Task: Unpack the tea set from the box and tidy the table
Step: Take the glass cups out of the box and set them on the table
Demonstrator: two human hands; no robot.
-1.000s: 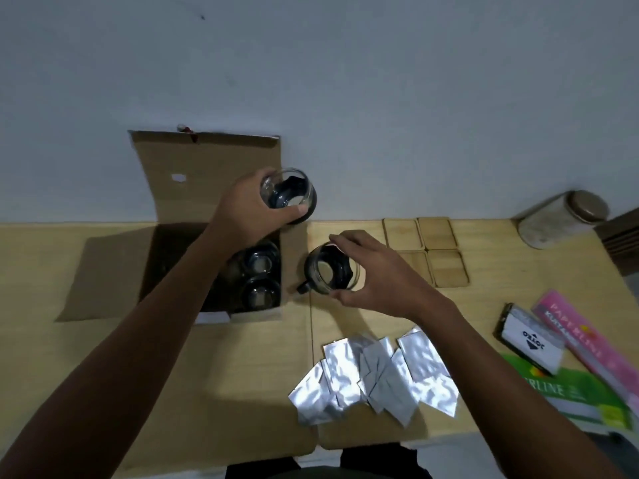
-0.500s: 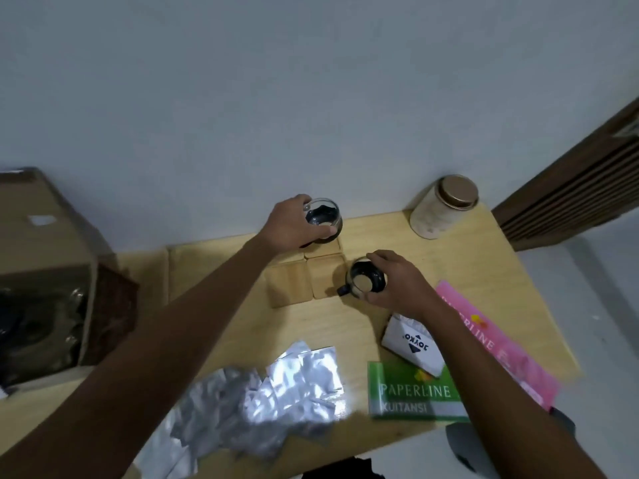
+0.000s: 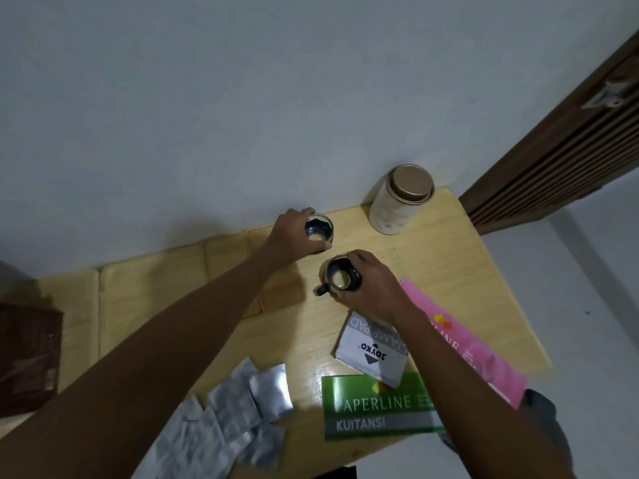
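Note:
Two dark glass tea cups stand on the wooden table. My left hand grips the far cup from its left side, close to the wall. My right hand holds the near cup from the right; its handle points to the lower left. Both cups rest on square wooden coasters, mostly hidden by my arm. Only a brown corner of the cardboard box shows at the left edge.
A beige canister with a bronze lid stands at the back right. A white stamp-pad box, a green receipt book and a pink booklet lie at front right. Several silver foil sachets lie at the front edge.
Both hands carried the cups from beside the box rightward to the coasters and lowered them. The view swung right, so the box slid out to the left edge.

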